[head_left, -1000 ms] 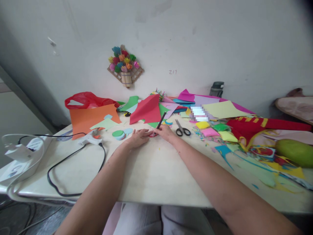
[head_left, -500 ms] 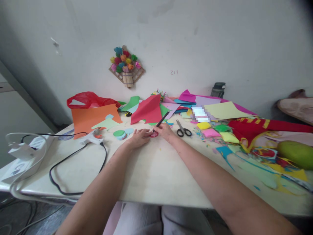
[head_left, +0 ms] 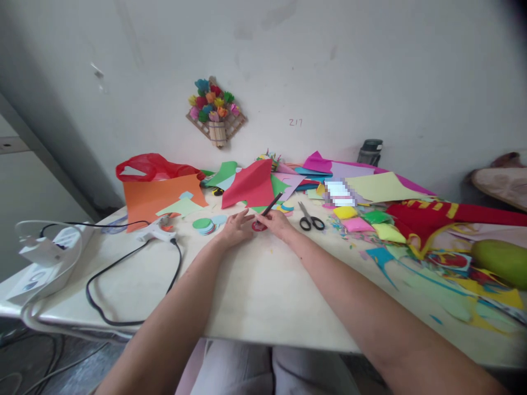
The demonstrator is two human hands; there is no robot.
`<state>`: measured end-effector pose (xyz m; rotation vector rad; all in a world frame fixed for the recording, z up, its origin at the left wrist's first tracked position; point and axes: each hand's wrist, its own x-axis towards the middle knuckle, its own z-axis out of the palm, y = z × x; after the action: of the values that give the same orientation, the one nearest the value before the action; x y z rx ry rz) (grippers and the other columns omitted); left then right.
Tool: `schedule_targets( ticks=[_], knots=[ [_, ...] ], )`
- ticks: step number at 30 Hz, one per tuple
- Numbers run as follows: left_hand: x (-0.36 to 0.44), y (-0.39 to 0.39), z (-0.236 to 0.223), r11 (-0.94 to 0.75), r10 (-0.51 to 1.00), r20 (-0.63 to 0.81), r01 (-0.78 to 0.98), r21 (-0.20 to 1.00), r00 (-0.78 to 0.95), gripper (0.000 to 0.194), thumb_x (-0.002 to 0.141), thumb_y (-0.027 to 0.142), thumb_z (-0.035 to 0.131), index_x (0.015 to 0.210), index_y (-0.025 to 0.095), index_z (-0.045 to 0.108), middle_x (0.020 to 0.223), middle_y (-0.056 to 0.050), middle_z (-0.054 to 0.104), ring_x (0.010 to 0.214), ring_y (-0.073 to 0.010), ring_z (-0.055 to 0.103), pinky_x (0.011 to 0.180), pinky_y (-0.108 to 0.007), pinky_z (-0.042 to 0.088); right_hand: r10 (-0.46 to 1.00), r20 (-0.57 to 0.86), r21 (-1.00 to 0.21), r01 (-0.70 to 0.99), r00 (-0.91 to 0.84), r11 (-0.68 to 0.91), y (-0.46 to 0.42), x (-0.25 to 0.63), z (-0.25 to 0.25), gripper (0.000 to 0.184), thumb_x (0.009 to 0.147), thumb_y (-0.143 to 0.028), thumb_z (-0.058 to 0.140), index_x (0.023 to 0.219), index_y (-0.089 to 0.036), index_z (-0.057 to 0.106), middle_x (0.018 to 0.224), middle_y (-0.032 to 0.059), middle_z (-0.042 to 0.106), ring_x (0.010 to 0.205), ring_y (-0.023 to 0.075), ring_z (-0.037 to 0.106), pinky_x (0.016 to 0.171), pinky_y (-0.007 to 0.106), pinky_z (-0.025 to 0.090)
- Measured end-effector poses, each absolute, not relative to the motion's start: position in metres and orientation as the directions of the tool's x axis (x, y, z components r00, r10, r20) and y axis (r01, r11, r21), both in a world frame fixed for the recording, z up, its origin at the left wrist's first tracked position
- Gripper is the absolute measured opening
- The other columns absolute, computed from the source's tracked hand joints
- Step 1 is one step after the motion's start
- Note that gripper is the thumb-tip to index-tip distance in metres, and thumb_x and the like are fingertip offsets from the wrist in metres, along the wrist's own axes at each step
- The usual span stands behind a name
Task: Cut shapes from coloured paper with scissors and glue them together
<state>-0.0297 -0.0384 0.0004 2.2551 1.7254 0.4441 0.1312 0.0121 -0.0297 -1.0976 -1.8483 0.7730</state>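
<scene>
Right grip [head_left: 278, 224] pinches my dark pen [head_left: 272, 204].
My left grip [head_left: 236, 230], loosely spread beside the red disc [head_left: 258, 226], probably steadies it.

Midway across the tabletop [head_left: 267, 302], a pen [head_left: 272, 203] slants over a small round piece [head_left: 259, 226]. Scissors [head_left: 305, 223] lie to its right, a pile of paper discs [head_left: 203, 225] to its left; farther left come a glue gun [head_left: 154, 233] and — at the end — a power strip [head_left: 51, 262]. Paper sheets [head_left: 251, 184] spread along the back, a plastic bag [head_left: 154, 169] behind them at left, a bottle [head_left: 369, 153] at right. Packets [head_left: 357, 225] lie right of the scissors, a fruit [head_left: 500, 262] beyond.
</scene>
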Motion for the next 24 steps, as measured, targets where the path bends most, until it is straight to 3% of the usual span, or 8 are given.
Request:
schedule_targets(
  ticks=[3,7,12,24],
  knots=[
    [-0.028,-0.037,-0.002,-0.248,0.964,0.174,0.909,0.335,0.199,0.076,0.065,0.031,0.054,0.136,0.027,0.029,0.136,0.002,0.045,0.130,-0.0230,0.027,0.110,-0.040,0.013,0.898,0.355,-0.806,0.401,-0.261,0.435,0.014,0.130,-0.031,0.027,0.077,-0.042,0.057,0.072,-0.017,0.067,0.065,0.0038,0.067,0.066,0.0166,0.063,0.060,0.024,0.047],
    [-0.025,-0.036,-0.007,-0.146,0.979,0.179,0.951,0.274,0.099,0.072,0.066,0.045,0.055,0.132,0.024,0.036,0.137,-0.006,0.042,0.133,-0.0257,0.020,0.110,-0.046,0.002,0.896,0.351,-0.788,0.432,-0.271,0.439,0.014,0.130,-0.030,0.028,0.077,-0.043,0.058,0.070,-0.017,0.068,0.064,0.0037,0.067,0.065,0.0166,0.063,0.061,0.024,0.047],
    [-0.020,-0.034,-0.015,-0.076,0.980,0.195,0.977,0.201,0.036,0.074,0.071,0.063,0.042,0.133,0.022,0.035,0.139,-0.007,0.039,0.136,-0.0276,0.008,0.107,-0.052,-0.008,0.903,0.324,-0.771,0.475,-0.283,0.425,0.010,0.130,-0.025,0.029,0.077,-0.043,0.058,0.070,-0.018,0.068,0.063,0.0039,0.068,0.066,0.0166,0.064,0.061,0.024,0.047],
    [-0.017,-0.030,-0.017,0.036,0.995,0.092,0.991,0.132,-0.048,0.073,0.073,0.065,0.033,0.134,0.027,0.032,0.142,-0.001,0.035,0.137,-0.0280,0.004,0.104,-0.057,-0.011,0.925,0.292,-0.728,0.571,-0.242,0.379,0.003,0.129,-0.019,0.029,0.076,-0.045,0.058,0.072,-0.018,0.068,0.070,0.0037,0.070,0.070,0.0154,0.065,0.062,0.021,0.046]
  ],
)
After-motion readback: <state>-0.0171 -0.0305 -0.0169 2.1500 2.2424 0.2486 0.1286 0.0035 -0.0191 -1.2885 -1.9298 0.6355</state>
